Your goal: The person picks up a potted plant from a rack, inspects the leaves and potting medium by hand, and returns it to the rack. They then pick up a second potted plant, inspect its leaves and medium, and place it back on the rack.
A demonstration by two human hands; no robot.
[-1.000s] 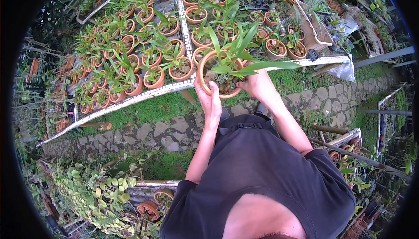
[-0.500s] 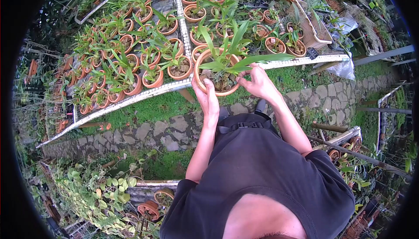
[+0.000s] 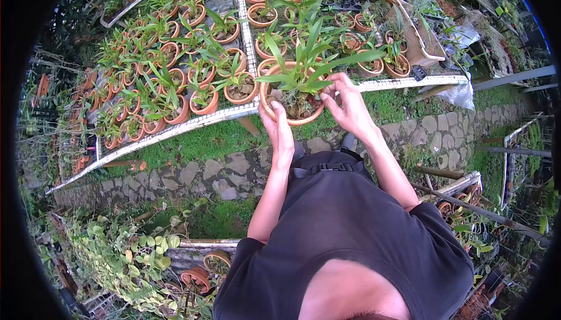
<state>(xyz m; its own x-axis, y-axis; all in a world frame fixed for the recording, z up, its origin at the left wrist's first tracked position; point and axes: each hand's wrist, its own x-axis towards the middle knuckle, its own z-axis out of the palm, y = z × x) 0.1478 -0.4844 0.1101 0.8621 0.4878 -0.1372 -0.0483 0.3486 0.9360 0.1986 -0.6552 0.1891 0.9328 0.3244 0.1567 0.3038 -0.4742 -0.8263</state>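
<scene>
A clay flower pot [image 3: 301, 122] with a long-leaved green plant [image 3: 299, 75] stands tilted toward me at the front edge of the bench. My left hand [image 3: 278, 130] grips the pot at its lower left, the thumb over the rim and the fingers hidden behind the wall. At the opposite side, my right hand [image 3: 349, 107] has its thumb and fingers drawn together beside the right rim, under a long leaf. Whatever lies between those fingertips is too small to make out. Brown chunky potting material and thin pale roots show inside the pot.
Rows of similar potted plants [image 3: 204, 99] fill the mesh bench with a white front rail [image 3: 169, 122]. A brown plastic tray [image 3: 422, 40] lies at the back right. Grass and a stone path [image 3: 234, 167] run below the bench. More pots [image 3: 196, 279] stand behind me.
My right hand has shifted slightly up and right, its fingers curling more near the rim. The plant's long right leaf has lifted a little. The left hand keeps its hold on the pot.
</scene>
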